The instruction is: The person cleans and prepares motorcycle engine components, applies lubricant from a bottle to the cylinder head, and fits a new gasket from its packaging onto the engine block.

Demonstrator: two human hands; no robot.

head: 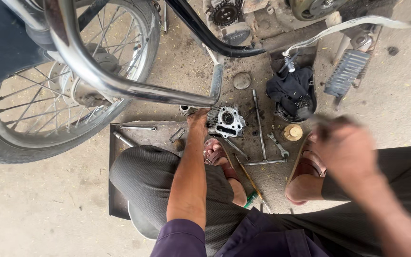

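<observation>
steady now: your left hand (197, 119) rests on the cylinder head (227, 121) on the ground just below the crash bar (120, 85); whether the fingers clamp it i cannot tell. press it flat before working. your right hand (346, 147), right of the head, is blurred; its grip is unreadable, and the bar hides the head's top edge

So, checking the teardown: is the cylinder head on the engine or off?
Off: the cylinder head lies on the ground, left hand on it.
</observation>
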